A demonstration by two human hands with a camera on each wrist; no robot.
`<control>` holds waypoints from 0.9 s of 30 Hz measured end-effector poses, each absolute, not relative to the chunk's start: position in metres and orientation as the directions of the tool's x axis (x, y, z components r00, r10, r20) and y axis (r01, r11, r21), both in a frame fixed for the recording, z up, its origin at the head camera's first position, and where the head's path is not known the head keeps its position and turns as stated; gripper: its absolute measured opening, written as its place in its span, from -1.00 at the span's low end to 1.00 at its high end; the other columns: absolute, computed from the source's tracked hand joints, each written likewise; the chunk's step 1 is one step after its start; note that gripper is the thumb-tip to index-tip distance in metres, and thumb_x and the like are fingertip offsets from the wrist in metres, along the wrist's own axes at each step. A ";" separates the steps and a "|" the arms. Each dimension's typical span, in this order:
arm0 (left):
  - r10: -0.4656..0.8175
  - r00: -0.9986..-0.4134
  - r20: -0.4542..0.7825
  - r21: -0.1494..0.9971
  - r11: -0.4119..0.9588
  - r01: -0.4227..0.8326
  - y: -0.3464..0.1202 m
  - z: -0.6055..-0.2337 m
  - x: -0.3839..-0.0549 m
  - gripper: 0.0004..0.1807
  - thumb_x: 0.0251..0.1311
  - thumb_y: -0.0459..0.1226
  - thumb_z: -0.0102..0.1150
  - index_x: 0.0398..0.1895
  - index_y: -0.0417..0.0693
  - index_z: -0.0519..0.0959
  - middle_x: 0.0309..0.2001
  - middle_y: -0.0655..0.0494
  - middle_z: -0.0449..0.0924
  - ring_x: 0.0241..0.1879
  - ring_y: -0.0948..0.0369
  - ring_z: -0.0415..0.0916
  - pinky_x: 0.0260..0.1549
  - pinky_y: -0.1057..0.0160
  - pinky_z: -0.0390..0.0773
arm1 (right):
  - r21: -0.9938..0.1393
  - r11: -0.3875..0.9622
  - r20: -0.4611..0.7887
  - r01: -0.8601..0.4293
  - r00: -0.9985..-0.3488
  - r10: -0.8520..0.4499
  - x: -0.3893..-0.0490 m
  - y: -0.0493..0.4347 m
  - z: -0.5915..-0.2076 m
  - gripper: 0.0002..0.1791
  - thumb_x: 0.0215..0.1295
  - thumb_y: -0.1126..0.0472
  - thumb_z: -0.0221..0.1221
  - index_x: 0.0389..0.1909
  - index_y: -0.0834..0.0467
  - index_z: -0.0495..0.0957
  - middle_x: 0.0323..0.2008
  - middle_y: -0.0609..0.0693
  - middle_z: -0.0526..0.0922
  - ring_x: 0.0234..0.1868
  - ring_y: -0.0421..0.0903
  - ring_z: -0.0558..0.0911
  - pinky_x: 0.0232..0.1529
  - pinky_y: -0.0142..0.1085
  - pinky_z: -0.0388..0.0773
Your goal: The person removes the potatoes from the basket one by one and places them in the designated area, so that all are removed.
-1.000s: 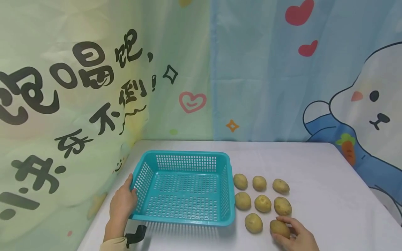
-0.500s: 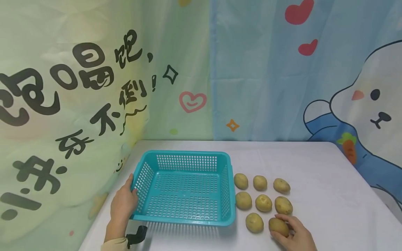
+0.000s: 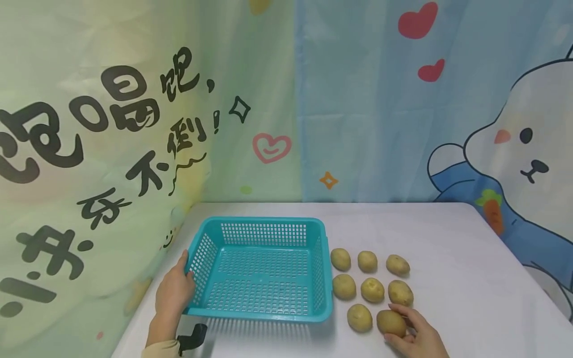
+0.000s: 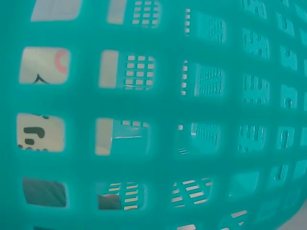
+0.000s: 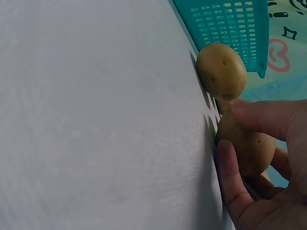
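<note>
A turquoise plastic basket (image 3: 259,317) with lattice walls stands on the white table, nothing inside it. My left hand (image 3: 173,291) grips the basket's left rim, thumb on the inner side; the left wrist view is filled by the lattice wall (image 4: 163,105). At the table's near right, my right hand (image 3: 423,335) holds a potato (image 3: 390,323) between thumb and fingers. In the right wrist view this potato (image 5: 247,148) is low against the table, just beside another potato (image 5: 221,72). Whether it touches the tabletop is hard to tell.
Several more potatoes lie in rows right of the basket, such as one at the back left (image 3: 340,259) and one at the back right (image 3: 398,266). A black strap piece (image 3: 192,337) is at my left wrist. A printed curtain (image 3: 358,99) hangs behind the table.
My right hand has moved slightly left with the potato, closing the gap to its left neighbour. The view has shifted a little. My left hand and the basket keep their places.
</note>
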State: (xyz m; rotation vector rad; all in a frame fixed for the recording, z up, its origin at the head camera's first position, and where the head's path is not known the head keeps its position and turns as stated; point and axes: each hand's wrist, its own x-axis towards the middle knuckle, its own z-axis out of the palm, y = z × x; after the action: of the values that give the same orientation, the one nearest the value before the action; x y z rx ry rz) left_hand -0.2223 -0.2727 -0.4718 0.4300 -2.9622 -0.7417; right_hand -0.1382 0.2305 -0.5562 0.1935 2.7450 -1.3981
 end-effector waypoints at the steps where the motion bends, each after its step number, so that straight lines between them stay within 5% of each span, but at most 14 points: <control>1: -0.281 -0.960 -0.011 0.472 0.845 -0.253 -0.273 -0.472 -0.222 -0.33 0.36 -0.36 -0.04 0.51 -0.22 0.06 0.24 -0.47 0.34 -0.38 -0.03 0.47 -0.61 0.17 0.33 | -0.803 0.578 -0.116 0.145 -0.989 0.087 -0.138 0.231 -0.556 -0.19 -0.10 0.12 0.51 0.24 0.12 0.42 0.18 0.16 0.51 -0.18 -0.30 0.51 -0.43 -0.43 0.50; 5: -0.278 -0.961 -0.005 0.474 0.845 -0.247 -0.273 -0.473 -0.222 -0.33 0.36 -0.36 -0.03 0.51 -0.23 0.06 0.22 -0.48 0.35 -0.43 -0.01 0.45 -0.62 0.18 0.31 | -0.806 0.564 -0.155 0.180 -0.984 0.093 -0.138 0.231 -0.556 -0.16 -0.09 0.13 0.51 0.27 0.14 0.38 0.20 0.19 0.48 -0.12 -0.29 0.54 -0.37 -0.42 0.54; 19: -0.280 -0.960 -0.010 0.469 0.847 -0.251 -0.272 -0.469 -0.222 -0.33 0.36 -0.37 -0.03 0.51 -0.24 0.05 0.22 -0.49 0.35 -0.44 -0.01 0.43 -0.62 0.18 0.30 | -0.813 0.545 -0.171 0.203 -0.979 0.109 -0.137 0.232 -0.555 -0.13 -0.01 0.17 0.47 0.33 0.20 0.29 0.29 0.31 0.37 0.08 0.21 0.57 -0.34 -0.41 0.57; 27: -0.270 -0.963 -0.016 0.467 0.849 -0.246 -0.273 -0.469 -0.221 -0.33 0.36 -0.36 -0.04 0.51 -0.25 0.05 0.23 -0.48 0.35 -0.40 -0.02 0.45 -0.59 0.16 0.33 | -0.795 0.598 -0.025 0.100 -0.991 0.132 -0.137 0.226 -0.554 -0.29 0.00 0.18 0.45 0.24 0.12 0.46 0.15 0.21 0.54 -0.04 0.15 0.63 -0.37 -0.43 0.53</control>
State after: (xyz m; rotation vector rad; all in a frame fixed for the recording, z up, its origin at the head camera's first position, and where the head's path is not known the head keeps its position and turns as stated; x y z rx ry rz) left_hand -0.2212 -0.2727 -0.4690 0.4152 -2.9728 -0.7402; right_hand -0.1365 0.2262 -0.5543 0.2067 2.8403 -1.4101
